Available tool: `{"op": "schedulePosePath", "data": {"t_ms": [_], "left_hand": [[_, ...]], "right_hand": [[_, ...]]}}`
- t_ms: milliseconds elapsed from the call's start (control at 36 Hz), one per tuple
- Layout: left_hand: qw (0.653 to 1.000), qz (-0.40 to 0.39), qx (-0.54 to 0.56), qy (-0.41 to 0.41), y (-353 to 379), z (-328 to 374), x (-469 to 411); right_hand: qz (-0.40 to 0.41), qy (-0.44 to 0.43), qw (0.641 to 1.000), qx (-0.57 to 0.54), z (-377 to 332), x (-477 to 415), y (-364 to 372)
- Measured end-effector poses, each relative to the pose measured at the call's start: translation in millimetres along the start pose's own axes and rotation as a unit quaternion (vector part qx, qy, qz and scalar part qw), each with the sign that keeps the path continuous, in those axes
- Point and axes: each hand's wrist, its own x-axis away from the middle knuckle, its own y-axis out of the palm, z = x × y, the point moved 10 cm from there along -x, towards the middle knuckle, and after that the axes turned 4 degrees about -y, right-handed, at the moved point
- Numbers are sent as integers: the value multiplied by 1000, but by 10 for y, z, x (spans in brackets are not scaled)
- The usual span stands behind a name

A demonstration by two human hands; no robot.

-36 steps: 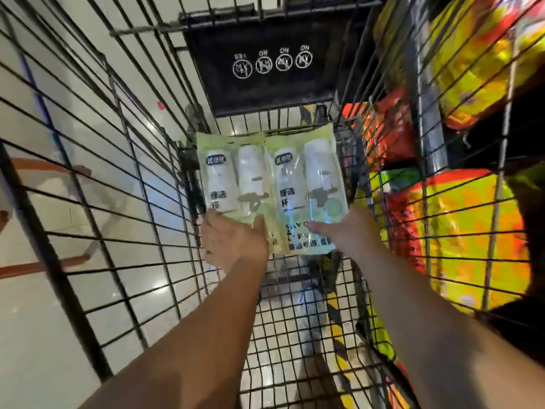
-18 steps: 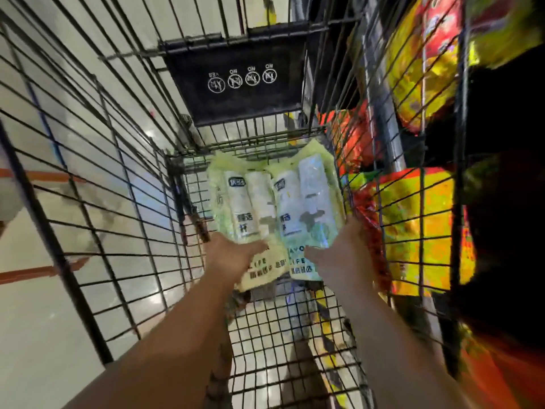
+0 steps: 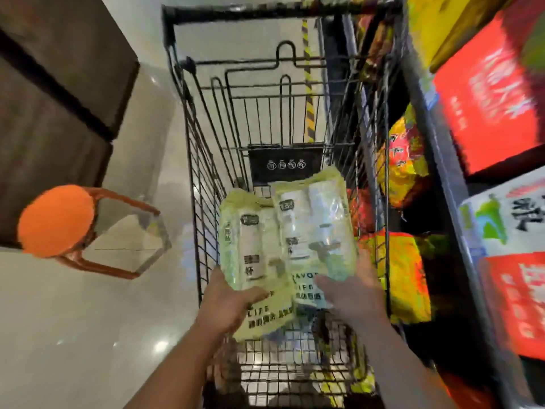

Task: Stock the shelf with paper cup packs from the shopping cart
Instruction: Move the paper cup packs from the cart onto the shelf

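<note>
**Shop aisle, cart beside the shelf: one pack in each grip**

Pale glossy floor (image 3: 88,320) is filling the left of my feed, with an orange stool (image 3: 56,219) standing on it beside a dark brown cabinet (image 3: 59,84). I am looking down into the black wire shopping cart (image 3: 203,202), which is sitting just beside the shelf (image 3: 436,143) on the right, where red boxes and bright yellow bags are blurring together.

Both green paper cup packs are lying side by side inside the cart's walls, touching along their inner edges, with their tops pointing away from me. The left grip (image 3: 233,308) is holding the left paper cup pack (image 3: 253,255) by its near lower corner, thumb on top. The right grip (image 3: 351,293) is clasping the right paper cup pack (image 3: 315,228) at its near right edge, thumb lying across the printed face.
</note>
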Motion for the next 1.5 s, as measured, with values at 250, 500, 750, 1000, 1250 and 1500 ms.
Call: {"op": "schedulePosePath", "data": {"t_ms": [250,500,750,1000,1250,1500], "left_hand": [[988,-35,45,145,-1139,734,842],[943,-120,102,293,-1969,1411,1268],[885,-259,102,373,-2338,1720,1637],[845,-396,79,351,-1727,1781,2166],[764,-530,-12,368,-744,1349,3402],[703,-625,-91,327,30,42,4663]], "right_hand": [[84,-158,984,-3,-1528,774,-443],[224,-206,952,-22,-2271,1787,-465],[348,-166,920,-67,-2241,2963,-251],[475,-125,864,-113,-1792,4296,-420],[607,-59,770,-190,-811,5689,-426],[698,1,684,-213,208,7367,-39]]}}
